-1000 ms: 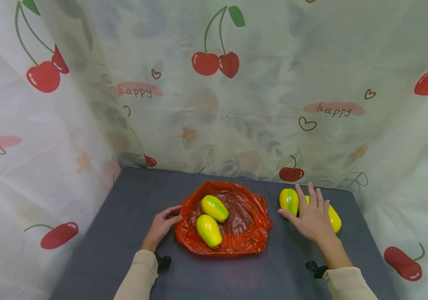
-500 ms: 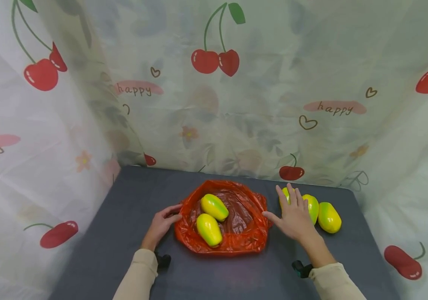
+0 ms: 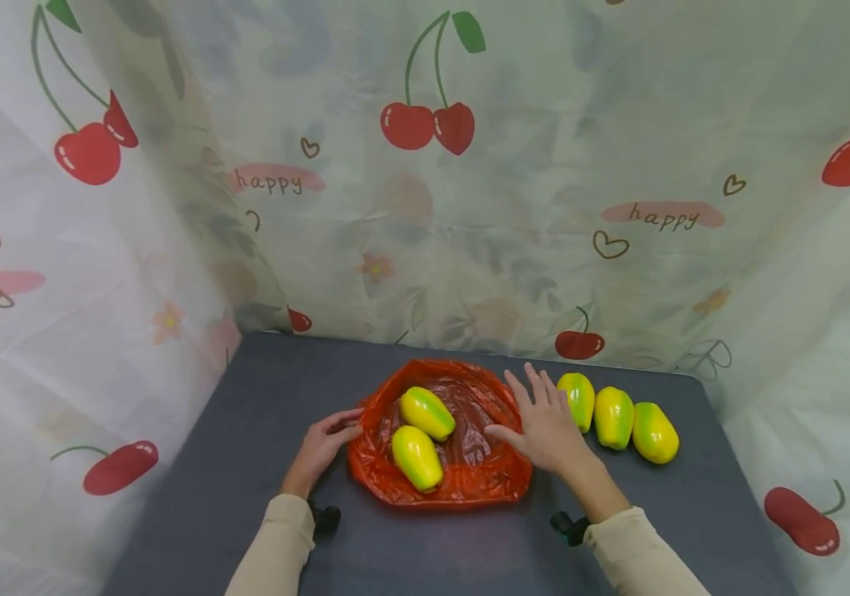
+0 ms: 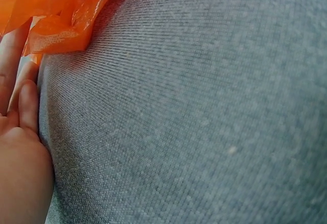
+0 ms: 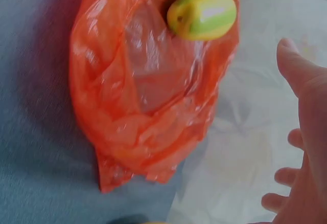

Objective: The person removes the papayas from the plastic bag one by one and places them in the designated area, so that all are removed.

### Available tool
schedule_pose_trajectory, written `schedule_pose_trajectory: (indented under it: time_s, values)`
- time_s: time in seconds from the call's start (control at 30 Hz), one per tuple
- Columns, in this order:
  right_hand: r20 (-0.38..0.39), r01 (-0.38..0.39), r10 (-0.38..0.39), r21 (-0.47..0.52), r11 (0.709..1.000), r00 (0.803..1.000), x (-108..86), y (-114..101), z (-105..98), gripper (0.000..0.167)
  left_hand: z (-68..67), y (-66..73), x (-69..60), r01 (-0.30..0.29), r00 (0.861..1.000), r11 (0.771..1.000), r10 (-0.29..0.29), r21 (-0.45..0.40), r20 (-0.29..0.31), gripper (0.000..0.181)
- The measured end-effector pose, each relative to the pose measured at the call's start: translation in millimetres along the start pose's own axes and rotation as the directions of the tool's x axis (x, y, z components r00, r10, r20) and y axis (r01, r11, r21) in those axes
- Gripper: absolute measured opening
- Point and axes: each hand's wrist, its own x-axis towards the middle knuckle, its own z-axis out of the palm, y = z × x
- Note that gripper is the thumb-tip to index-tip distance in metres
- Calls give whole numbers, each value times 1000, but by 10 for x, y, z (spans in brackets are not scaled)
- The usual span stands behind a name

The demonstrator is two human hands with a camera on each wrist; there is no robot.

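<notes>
A red plastic bag (image 3: pixel 454 488) lies on the table with its mouth spread wide. Two glossy yellow-green, mango-shaped fruits (image 3: pixel 417 458) are inside, toward its left side. My left hand (image 3: pixel 316 451) touches the bag's left edge with thumb and fingers; in the left wrist view, a bag flap covers some fingertips. Over the bag's right edge hovers my right hand (image 3: pixel 547 430), fingers spread and holding nothing. To its right, three more such fruits (image 3: pixel 613 418) stand in a row; the right hand partly covers the nearest.
The dark grey table (image 3: pixel 395 555) has its back edge close to a hanging curtain (image 3: pixel 425 223) printed with cherries. More curtain hangs at the left and right. Each wrist wears a small black device (image 3: pixel 568 528).
My right hand has moved left, from over the row of fruits to the bag's right edge, uncovering the fruits on the right. The left hand stays at the bag.
</notes>
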Motion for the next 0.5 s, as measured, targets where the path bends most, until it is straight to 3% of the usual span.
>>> schedule_pose_trajectory:
  time_s: [0.33,0.5]
  values:
    - [59,75,-85,161,984,995,115,-280,11,99,-28,15,-9,1,1000,1000,-1,-9,17,42]
    - [89,96,-115,192,977,989,176,-377,48,95,-36,-1,-16,-4,1000,1000,4,-4,26,41]
